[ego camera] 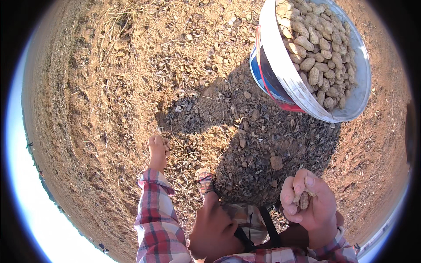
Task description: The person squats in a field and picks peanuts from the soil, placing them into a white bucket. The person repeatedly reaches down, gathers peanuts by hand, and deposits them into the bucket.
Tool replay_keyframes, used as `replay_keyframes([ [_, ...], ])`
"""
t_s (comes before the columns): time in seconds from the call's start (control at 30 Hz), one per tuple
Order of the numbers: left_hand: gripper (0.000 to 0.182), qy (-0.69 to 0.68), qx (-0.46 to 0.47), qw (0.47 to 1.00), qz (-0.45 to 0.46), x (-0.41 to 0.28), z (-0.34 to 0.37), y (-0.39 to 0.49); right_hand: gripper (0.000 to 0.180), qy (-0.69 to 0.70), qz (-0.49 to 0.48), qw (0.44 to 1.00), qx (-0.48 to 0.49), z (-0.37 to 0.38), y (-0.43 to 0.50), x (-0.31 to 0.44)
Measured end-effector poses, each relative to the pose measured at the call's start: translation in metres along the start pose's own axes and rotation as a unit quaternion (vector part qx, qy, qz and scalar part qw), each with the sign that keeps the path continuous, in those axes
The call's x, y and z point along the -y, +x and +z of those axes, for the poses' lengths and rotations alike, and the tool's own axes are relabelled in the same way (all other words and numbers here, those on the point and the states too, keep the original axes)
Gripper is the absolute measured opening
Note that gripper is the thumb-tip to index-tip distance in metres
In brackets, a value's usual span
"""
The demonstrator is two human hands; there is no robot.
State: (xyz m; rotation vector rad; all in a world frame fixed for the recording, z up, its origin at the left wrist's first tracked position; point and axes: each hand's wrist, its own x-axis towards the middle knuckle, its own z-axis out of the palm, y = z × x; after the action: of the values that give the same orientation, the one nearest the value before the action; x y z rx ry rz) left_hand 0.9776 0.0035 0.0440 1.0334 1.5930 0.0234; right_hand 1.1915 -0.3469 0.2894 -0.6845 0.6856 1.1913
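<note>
My left hand (157, 154) is stretched out low over the dry ground, its fingers curled around several unshelled peanuts (167, 147). Closer to my body, my right hand (320, 200) is turned palm up, and a few peanuts (303, 200) sit within its bent fingers. A white plastic bucket (285, 77) with a blue printed side and a red handle (263, 74) stands at the upper right. Unshelled peanuts (324, 54) fill much of it. Both hands are apart from the bucket.
Dry leaves and soil (184, 157) cover the field around me. A clod (276, 162) lies in the shadow below the bucket. My shoe (205, 180) is beside the left forearm. Dry stalks (120, 24) lie at the upper left, and a small distant figure (103, 247) shows near the horizon.
</note>
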Motion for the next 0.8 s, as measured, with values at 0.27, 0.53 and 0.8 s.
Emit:
replay_keyframes([
  [0.27, 0.023, 0.196, 0.078, 0.970, 0.121, -0.052, 0.103, 0.027, 0.023, 0.131, 0.100, 0.986, 0.001, -0.008, -0.020, -0.027],
  [0.53, 0.022, 0.538, -0.123, 0.789, 0.269, -0.059, 0.138, 0.067, 0.022, 0.149, 0.104, 0.978, -0.099, -0.042, -0.034, -0.023],
  [0.8, 0.034, 0.661, -0.092, 0.713, 0.216, -0.071, 0.142, 0.063, 0.021, 0.141, 0.117, 0.977, -0.110, -0.049, -0.031, -0.019],
])
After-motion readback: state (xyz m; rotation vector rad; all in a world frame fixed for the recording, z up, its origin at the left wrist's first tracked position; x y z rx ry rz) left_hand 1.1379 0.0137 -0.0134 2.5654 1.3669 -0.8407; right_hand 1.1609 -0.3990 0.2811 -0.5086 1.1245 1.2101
